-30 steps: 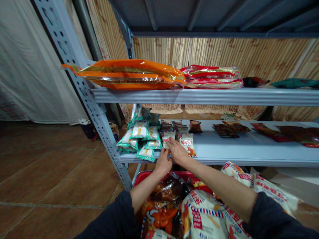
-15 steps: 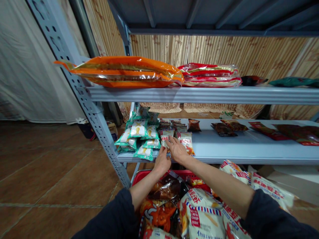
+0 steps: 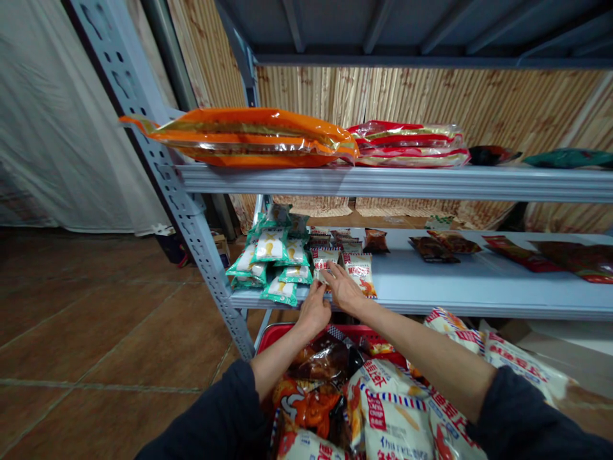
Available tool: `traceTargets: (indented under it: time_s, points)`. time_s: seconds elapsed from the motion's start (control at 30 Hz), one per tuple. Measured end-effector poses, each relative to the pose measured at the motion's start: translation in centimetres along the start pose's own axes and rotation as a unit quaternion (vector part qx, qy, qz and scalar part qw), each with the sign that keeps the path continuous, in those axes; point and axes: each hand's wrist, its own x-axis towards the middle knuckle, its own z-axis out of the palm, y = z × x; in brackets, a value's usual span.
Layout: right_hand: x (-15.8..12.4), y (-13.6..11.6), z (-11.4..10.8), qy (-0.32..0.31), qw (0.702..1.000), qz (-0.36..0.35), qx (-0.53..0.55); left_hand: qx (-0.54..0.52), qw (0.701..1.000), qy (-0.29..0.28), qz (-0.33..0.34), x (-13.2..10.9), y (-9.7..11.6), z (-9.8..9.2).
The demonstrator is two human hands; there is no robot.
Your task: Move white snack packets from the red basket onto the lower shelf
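1. Both my forearms reach forward over a red plastic basket (image 3: 292,332), coming out of my dark left sleeve (image 3: 211,415) and right sleeve (image 3: 527,415). My wrists sit just in front of the lower shelf's edge.
2. My left hand (image 3: 314,312) is curled, with its fingers (image 3: 318,289) bent upward against the lower end of a small white-and-red snack packet (image 3: 322,263).
3. My right hand (image 3: 343,289) lies flatter and higher, its fingers (image 3: 329,270) stretched left, with the tips on that same packet.
4. Neither hand is clenched into a fist or fully released. My fingers touch the packet, but I cannot tell whether they are actually gripping it.
5. The packet lies on the pale blue steel shelf (image 3: 431,300), near its front edge. A similar packet (image 3: 360,275) sits just to the right, and green-and-white packets (image 3: 272,262) are piled just to the left.
6. My fingers cover part of the packet, so its lower edge is hidden and its print is hard to read.
7. The basket is heaped with large white crisp bags (image 3: 390,415), and its far rim is partly hidden behind my hands and the bags. Those bags are cut off by the bottom of the view.
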Motion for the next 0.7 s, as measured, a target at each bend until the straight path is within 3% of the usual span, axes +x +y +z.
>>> traceTargets:
  time_s: [0.3,0.47,0.7]
  points:
    - [-0.8,0.5,-0.1,-0.004,1.000,-0.020,-0.011,-0.017,1.000,-0.004,-0.007,-0.5,0.5,-0.8]
    - [-1.3,0.5,-0.9,0.024,0.999,-0.030,-0.009,-0.061,0.998,-0.006,-0.009,-0.5,0.4,-1.1]
    - [-1.9,-0.6,-2.2,0.050,0.997,-0.051,0.039,-0.129,0.990,-0.011,-0.061,-1.0,0.2,-1.9]
